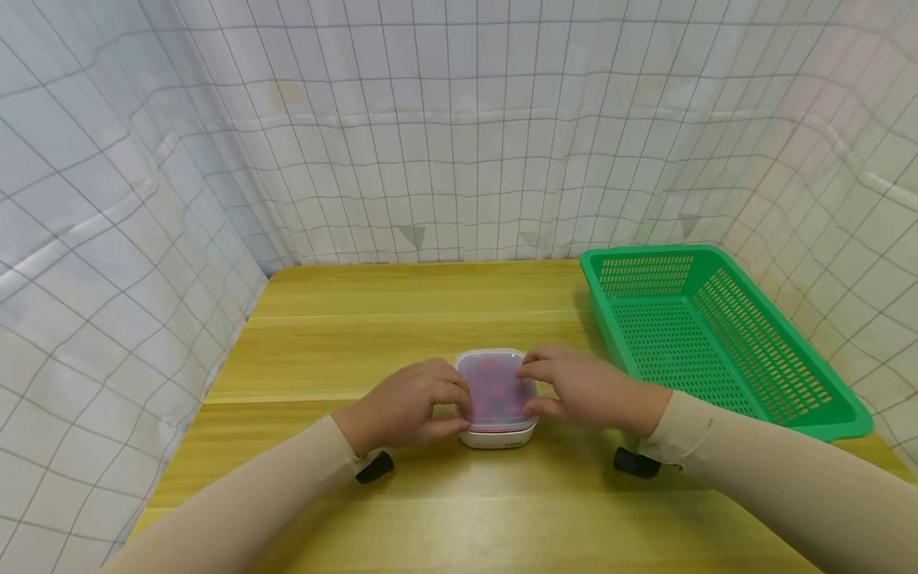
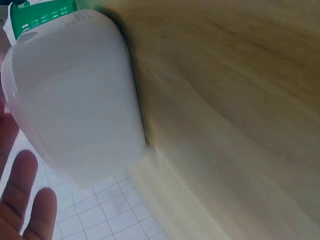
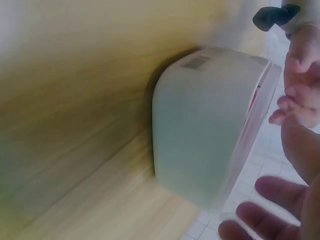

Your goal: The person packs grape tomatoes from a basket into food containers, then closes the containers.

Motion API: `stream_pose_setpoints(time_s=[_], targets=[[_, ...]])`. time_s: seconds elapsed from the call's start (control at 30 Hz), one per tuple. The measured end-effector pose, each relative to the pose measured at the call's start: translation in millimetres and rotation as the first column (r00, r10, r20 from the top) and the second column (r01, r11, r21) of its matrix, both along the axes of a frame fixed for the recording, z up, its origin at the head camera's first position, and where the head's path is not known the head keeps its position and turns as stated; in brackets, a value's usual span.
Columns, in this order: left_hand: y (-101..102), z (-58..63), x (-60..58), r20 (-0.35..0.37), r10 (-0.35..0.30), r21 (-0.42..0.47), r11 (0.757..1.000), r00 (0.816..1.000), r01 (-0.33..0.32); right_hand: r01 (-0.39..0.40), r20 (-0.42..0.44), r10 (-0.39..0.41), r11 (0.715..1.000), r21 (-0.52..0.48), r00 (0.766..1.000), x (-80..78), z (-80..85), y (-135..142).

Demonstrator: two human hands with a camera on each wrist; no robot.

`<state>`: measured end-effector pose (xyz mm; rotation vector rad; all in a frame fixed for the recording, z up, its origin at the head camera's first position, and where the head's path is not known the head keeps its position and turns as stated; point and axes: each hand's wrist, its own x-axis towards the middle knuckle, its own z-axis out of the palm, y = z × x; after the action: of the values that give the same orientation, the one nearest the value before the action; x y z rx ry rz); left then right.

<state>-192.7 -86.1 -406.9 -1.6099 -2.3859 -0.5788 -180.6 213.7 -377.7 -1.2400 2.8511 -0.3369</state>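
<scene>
A white food container with rounded corners stands on the wooden table, topped by a clear lid. Pinkish-red contents show blurrily through the lid. From the left, my left hand reaches to the lid's edge, its fingers loosely bent over that side. On the opposite side, my right hand has its fingertips at the lid's right edge, thumb and fingers spread apart. Both wrist views show the container's smooth side wall, with relaxed fingers beside the lid's rim.
A green perforated plastic basket stands at the right side of the table, close beyond my right forearm. White sheeting with a dark grid hangs along the back and both sides. A black wrist strap piece sits under my right cuff.
</scene>
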Motion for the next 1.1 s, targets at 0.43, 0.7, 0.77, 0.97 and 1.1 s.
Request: stream_pose_setpoints(time_s=[0.43,0.7,0.77,0.97,1.1], targets=[[1.7,-1.9,-5.7,0.084,0.198,-0.141,0.973,0.977,-0.185,0.083,0.107,-0.096,0.989,0.119,0.990,-2.5,-1.5,-1.3],[1.5,-1.2,-5.6,0.090,0.186,-0.161,0.972,0.978,-0.170,0.070,0.108,-0.083,0.991,0.117,0.991,-1.3,-1.4,-0.9],[1.8,-1.1,-5.5,0.085,0.181,-0.165,0.972,0.980,-0.165,0.068,0.110,-0.080,0.991,0.113,0.991,-0.2,-0.4,-1.3],[2.5,-0.1,-4.7,0.081,0.183,-0.175,0.970,0.980,-0.167,0.063,0.109,-0.076,0.991,0.120,0.991,1.5,2.0,-2.7],[3.9,3.0,-3.6,0.097,0.208,-0.207,0.961,0.973,-0.185,0.058,0.124,-0.077,0.988,0.144,0.989,-0.3,2.0,-4.9]])
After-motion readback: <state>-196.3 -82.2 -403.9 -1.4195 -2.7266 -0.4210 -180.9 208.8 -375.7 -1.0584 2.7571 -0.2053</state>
